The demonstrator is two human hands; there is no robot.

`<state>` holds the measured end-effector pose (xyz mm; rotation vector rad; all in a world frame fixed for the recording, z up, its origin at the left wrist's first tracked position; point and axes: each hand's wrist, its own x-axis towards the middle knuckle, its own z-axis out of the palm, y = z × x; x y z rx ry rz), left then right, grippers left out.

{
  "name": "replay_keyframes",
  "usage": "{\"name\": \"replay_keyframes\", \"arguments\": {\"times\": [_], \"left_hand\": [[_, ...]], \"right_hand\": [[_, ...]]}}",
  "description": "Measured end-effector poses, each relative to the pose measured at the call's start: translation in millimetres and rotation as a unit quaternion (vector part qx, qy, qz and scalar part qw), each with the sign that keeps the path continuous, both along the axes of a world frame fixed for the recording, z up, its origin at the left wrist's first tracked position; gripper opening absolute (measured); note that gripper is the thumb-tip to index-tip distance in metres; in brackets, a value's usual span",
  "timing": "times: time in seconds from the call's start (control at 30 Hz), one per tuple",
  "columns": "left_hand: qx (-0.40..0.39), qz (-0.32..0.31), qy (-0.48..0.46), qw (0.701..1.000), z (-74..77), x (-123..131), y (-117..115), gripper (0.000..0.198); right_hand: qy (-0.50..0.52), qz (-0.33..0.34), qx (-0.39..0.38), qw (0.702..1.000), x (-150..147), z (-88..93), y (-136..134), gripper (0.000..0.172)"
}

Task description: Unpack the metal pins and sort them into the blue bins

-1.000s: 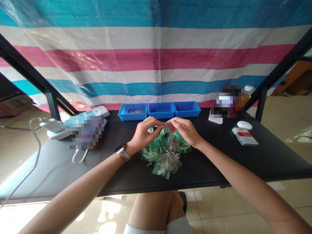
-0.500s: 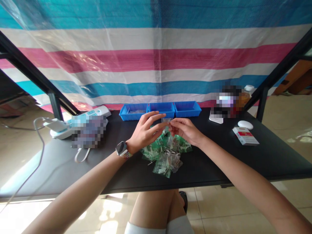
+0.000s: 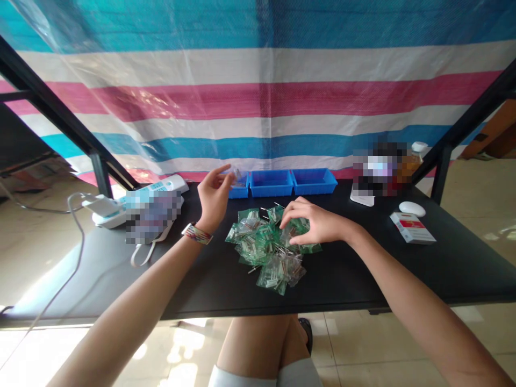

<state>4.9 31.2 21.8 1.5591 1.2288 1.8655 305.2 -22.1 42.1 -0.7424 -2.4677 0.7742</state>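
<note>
The left hand (image 3: 213,193) is raised above the back of the black worktop (image 3: 363,269). Its grip is pinched closed on a small clear packet (image 3: 236,173), held at the fingertips just over the leftmost of three blue trays (image 3: 271,184). The right hand (image 3: 312,223) lies on a pile of green-and-clear packets (image 3: 266,252) in the middle of the worktop, fingers curled down onto them. Whether that grip has closed on one cannot be told. To the right lies a red-and-white box (image 3: 411,227) whose print is too small to read, with a white mouse (image 3: 411,208) just behind it.
</note>
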Motion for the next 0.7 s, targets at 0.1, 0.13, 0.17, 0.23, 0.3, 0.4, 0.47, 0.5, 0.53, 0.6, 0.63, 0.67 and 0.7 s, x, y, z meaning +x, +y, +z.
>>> {"name": "replay_keyframes", "arguments": {"times": [0.1, 0.13, 0.17, 0.23, 0.3, 0.4, 0.47, 0.5, 0.53, 0.6, 0.63, 0.67, 0.7], "left_hand": [[-0.048, 0.015, -0.106, 0.993, -5.3, -16, 18, 0.054], [-0.065, 0.009, -0.133, 0.989, -6.5, -19, 22, 0.057], [-0.08, 0.0, -0.158, 0.984, -7.2, -21, 24, 0.058], [-0.101, -0.024, -0.181, 0.978, -7.1, -22, 24, 0.051], [-0.098, -0.042, -0.161, 0.981, -5.8, -17, 20, 0.04], [-0.046, -0.053, -0.063, 0.996, -4.6, -5, 7, 0.022], [-0.002, -0.075, 0.029, 0.997, -5.2, 5, -4, 0.017], [0.025, -0.084, 0.08, 0.993, -5.7, 10, -10, 0.017], [0.055, -0.088, 0.146, 0.984, -6.1, 15, -16, 0.021], [0.129, -0.094, 0.281, 0.946, -6.2, 23, -28, 0.034], [0.157, -0.112, 0.337, 0.921, -5.7, 26, -34, 0.039], [0.186, -0.124, 0.378, 0.899, -5.0, 29, -39, 0.042], [0.21, -0.132, 0.408, 0.879, -4.1, 32, -43, 0.043]], "right_hand": [[-0.066, 0.006, 0.01, 0.998, 5, -4.5, 3, 0.035], [-0.074, 0.007, 0.016, 0.997, 5, -6.6, 4, 0.035], [-0.076, 0.007, 0.024, 0.997, 5, -8.7, 5, 0.034], [-0.065, 0.004, 0.036, 0.997, 3, -12.0, 6, 0.029], [-0.035, -0.005, 0.044, 0.998, 0, -13.7, 7, 0.022], [0.039, -0.028, 0.056, 0.997, -6, -15.0, 7, 0.019], [0.099, -0.061, 0.062, 0.991, -10, -17.1, 8, 0.019], [0.128, -0.085, 0.054, 0.987, -11, -18.8, 9, 0.017], [0.16, -0.109, 0.032, 0.981, -13, -20.8, 10, 0.014], [0.227, -0.145, -0.051, 0.962, -16, -25.2, 11, 0.013], [0.261, -0.152, -0.103, 0.948, -18, -27.2, 11, 0.018], [0.293, -0.153, -0.15, 0.932, -19, -28.9, 11, 0.024], [0.321, -0.151, -0.19, 0.915, -21, -30.1, 11, 0.03]]}}
